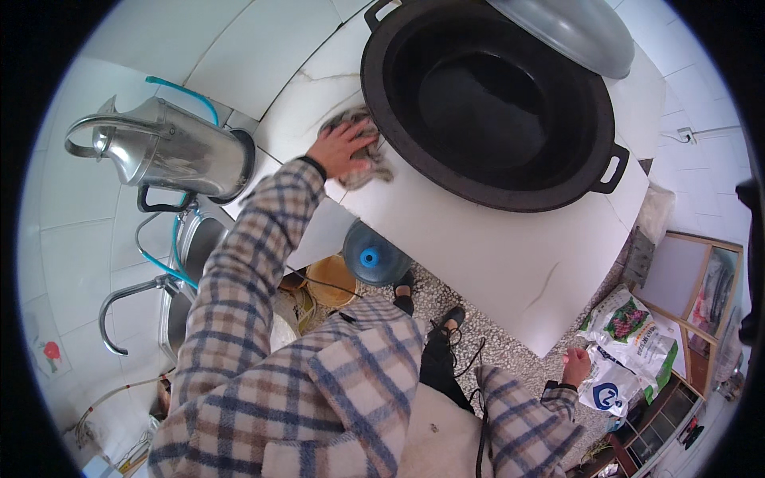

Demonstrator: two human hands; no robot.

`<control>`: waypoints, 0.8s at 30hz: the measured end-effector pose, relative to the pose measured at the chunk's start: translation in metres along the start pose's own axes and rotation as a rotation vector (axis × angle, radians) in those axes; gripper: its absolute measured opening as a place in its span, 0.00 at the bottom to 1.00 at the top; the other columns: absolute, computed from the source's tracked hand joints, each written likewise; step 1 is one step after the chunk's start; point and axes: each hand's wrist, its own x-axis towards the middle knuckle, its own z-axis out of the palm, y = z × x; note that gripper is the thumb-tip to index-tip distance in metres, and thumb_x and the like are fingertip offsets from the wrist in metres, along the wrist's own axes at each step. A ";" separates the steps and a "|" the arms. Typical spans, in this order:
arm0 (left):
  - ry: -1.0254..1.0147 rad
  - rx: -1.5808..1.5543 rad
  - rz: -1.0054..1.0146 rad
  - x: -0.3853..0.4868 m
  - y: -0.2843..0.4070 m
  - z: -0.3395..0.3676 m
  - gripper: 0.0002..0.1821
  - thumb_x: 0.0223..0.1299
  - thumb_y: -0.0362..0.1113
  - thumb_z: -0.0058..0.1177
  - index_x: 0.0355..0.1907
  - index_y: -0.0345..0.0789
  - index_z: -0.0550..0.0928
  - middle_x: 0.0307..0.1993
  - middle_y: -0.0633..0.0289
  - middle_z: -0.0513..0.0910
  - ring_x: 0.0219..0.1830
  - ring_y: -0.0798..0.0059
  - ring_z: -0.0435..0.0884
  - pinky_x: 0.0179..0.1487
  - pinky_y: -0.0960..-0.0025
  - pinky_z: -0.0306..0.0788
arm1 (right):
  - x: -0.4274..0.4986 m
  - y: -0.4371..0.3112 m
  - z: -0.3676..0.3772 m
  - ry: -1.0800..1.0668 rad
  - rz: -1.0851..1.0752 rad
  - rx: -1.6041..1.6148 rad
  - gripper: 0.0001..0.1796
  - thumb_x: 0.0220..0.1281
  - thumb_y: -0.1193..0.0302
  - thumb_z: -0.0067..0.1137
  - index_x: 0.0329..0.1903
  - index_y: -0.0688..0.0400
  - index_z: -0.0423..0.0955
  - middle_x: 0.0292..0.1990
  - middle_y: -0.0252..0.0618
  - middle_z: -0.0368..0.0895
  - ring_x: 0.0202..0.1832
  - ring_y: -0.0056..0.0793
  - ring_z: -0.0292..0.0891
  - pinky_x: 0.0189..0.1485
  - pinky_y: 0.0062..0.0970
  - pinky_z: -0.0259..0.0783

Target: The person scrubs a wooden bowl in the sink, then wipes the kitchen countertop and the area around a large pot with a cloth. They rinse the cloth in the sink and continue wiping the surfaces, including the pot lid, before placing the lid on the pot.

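Observation:
My left hand point(343, 149) lies on a crumpled grey-brown cloth point(375, 173), holding it down against the white marble-patterned counter point(490, 257). Its fingers are spread over the cloth and point toward the wok rim. Right beside them is a large black cast-iron wok point(406, 161) with two side handles, set into or on the counter; a dark, shiny patch shows in its bottom. A domed grey metal lid point(574, 36) leans over the wok's far right edge. My right hand point(577, 365) hangs low near the counter's front corner, fingers curled, with nothing visible in it.
A metal kettle point(179, 146) stands left of my left arm, near a steel sink point(206, 239) with a curved faucet point(107, 316) and teal hose point(182, 89). Below the counter edge are a blue water jug point(382, 269) and yellowish bucket point(334, 281). Printed bags point(633, 340) and a wooden cabinet point(687, 269) stand right.

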 end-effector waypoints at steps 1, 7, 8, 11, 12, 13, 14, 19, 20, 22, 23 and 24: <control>-0.025 0.037 -0.042 0.012 -0.004 -0.002 0.36 0.56 0.66 0.42 0.67 0.57 0.60 0.72 0.67 0.45 0.71 0.58 0.47 0.68 0.43 0.47 | 0.002 0.000 0.004 -0.003 -0.015 -0.058 0.07 0.50 0.72 0.60 0.28 0.63 0.74 0.21 0.32 0.75 0.20 0.19 0.70 0.22 0.18 0.67; -0.012 -0.112 -0.438 0.029 -0.021 0.016 0.45 0.48 0.76 0.39 0.69 0.61 0.53 0.73 0.70 0.39 0.73 0.58 0.38 0.69 0.42 0.39 | -0.004 0.011 0.004 -0.096 0.027 -0.040 0.07 0.50 0.72 0.59 0.28 0.62 0.74 0.22 0.34 0.76 0.22 0.22 0.74 0.23 0.19 0.68; -0.008 -0.121 -0.490 0.023 -0.023 0.021 0.46 0.48 0.77 0.39 0.69 0.62 0.52 0.73 0.70 0.38 0.73 0.58 0.36 0.69 0.43 0.39 | -0.004 0.015 0.000 -0.093 -0.029 -0.042 0.07 0.52 0.71 0.60 0.29 0.62 0.74 0.23 0.34 0.77 0.22 0.23 0.75 0.23 0.19 0.67; -0.016 -0.154 -0.616 -0.006 -0.027 0.030 0.45 0.49 0.77 0.36 0.70 0.65 0.47 0.73 0.65 0.35 0.73 0.56 0.34 0.69 0.42 0.39 | -0.002 0.030 -0.017 -0.037 0.014 -0.074 0.08 0.53 0.70 0.60 0.29 0.61 0.74 0.23 0.34 0.77 0.22 0.21 0.74 0.22 0.19 0.67; 0.008 -0.170 -0.674 -0.016 -0.021 0.036 0.45 0.49 0.77 0.36 0.70 0.66 0.47 0.73 0.64 0.34 0.73 0.55 0.33 0.68 0.41 0.40 | -0.001 0.037 -0.022 -0.057 -0.005 -0.072 0.08 0.54 0.69 0.59 0.29 0.61 0.74 0.22 0.33 0.77 0.21 0.20 0.73 0.22 0.18 0.66; -0.003 -0.189 -0.763 -0.029 -0.011 0.045 0.44 0.50 0.77 0.35 0.69 0.67 0.47 0.73 0.63 0.34 0.73 0.54 0.33 0.68 0.40 0.40 | 0.002 0.044 -0.026 -0.081 -0.017 -0.068 0.08 0.54 0.69 0.59 0.29 0.60 0.74 0.23 0.33 0.77 0.22 0.20 0.73 0.22 0.18 0.66; 0.045 -0.222 -0.775 -0.040 0.002 0.053 0.40 0.53 0.74 0.36 0.69 0.68 0.48 0.73 0.60 0.36 0.73 0.50 0.33 0.68 0.40 0.40 | 0.003 0.052 -0.030 -0.090 0.009 -0.061 0.08 0.54 0.69 0.60 0.29 0.60 0.74 0.23 0.32 0.77 0.22 0.20 0.73 0.22 0.18 0.66; 0.169 -0.103 -0.707 -0.046 0.084 0.078 0.34 0.58 0.63 0.40 0.68 0.66 0.54 0.71 0.54 0.44 0.71 0.41 0.39 0.67 0.39 0.42 | 0.010 0.087 -0.042 -0.165 0.048 -0.064 0.08 0.54 0.71 0.59 0.30 0.63 0.74 0.23 0.34 0.76 0.24 0.22 0.73 0.27 0.20 0.69; 0.205 -0.093 -0.642 -0.048 0.107 0.082 0.33 0.58 0.62 0.41 0.67 0.65 0.56 0.71 0.53 0.45 0.70 0.40 0.40 0.66 0.38 0.42 | 0.011 0.092 -0.046 -0.166 0.068 0.025 0.07 0.54 0.70 0.59 0.30 0.63 0.75 0.22 0.33 0.76 0.23 0.21 0.73 0.27 0.19 0.69; 0.299 -0.041 -0.482 -0.056 0.161 0.091 0.32 0.57 0.58 0.45 0.66 0.63 0.60 0.70 0.51 0.49 0.69 0.39 0.44 0.65 0.36 0.44 | 0.010 0.100 -0.060 -0.162 0.059 -0.013 0.08 0.54 0.70 0.59 0.30 0.62 0.74 0.22 0.33 0.76 0.23 0.21 0.73 0.27 0.19 0.69; 0.279 -0.007 -0.406 -0.058 0.191 0.094 0.31 0.56 0.55 0.47 0.65 0.62 0.62 0.69 0.50 0.52 0.68 0.38 0.46 0.64 0.36 0.45 | 0.009 0.104 -0.068 -0.166 0.058 -0.001 0.08 0.54 0.70 0.59 0.30 0.62 0.74 0.22 0.32 0.76 0.24 0.21 0.73 0.27 0.19 0.69; 0.419 -0.021 -0.295 -0.063 0.224 0.097 0.31 0.55 0.54 0.49 0.64 0.60 0.64 0.68 0.49 0.53 0.68 0.38 0.48 0.64 0.35 0.46 | 0.007 0.107 -0.079 -0.170 0.096 0.043 0.07 0.54 0.70 0.58 0.29 0.61 0.74 0.22 0.32 0.76 0.24 0.20 0.74 0.26 0.19 0.69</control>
